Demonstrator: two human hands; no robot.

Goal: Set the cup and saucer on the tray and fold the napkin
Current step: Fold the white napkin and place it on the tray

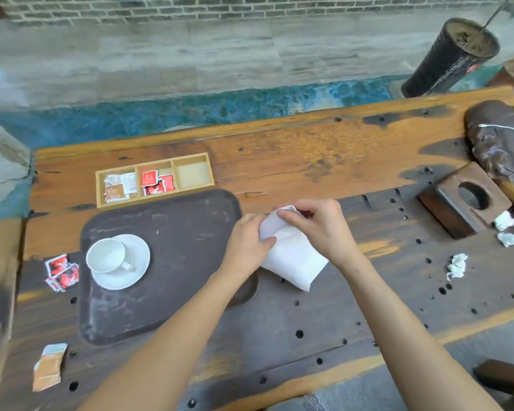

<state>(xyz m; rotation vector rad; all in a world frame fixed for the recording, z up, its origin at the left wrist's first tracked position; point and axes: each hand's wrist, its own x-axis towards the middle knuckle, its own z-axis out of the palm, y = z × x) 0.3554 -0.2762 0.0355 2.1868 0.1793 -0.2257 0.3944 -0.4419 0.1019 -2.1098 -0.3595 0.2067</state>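
A white cup (pixel 106 255) stands on a white saucer (pixel 137 271) at the left part of the dark brown tray (pixel 184 241). Just right of the tray, a white paper napkin (pixel 291 259) is lifted off the wooden table, partly folded. My left hand (pixel 247 241) pinches its left edge. My right hand (pixel 318 223) grips its upper corner from above. Both forearms reach in from the bottom of the view, the left one crossing the tray's right edge.
A wooden three-part box (pixel 155 179) with sachets sits behind the tray. Loose red sachets (pixel 61 272) and a brown one (pixel 49 366) lie left of it. At the right are a dark tissue box (pixel 463 200) and crumpled paper bits (pixel 457 265). The table has several holes.
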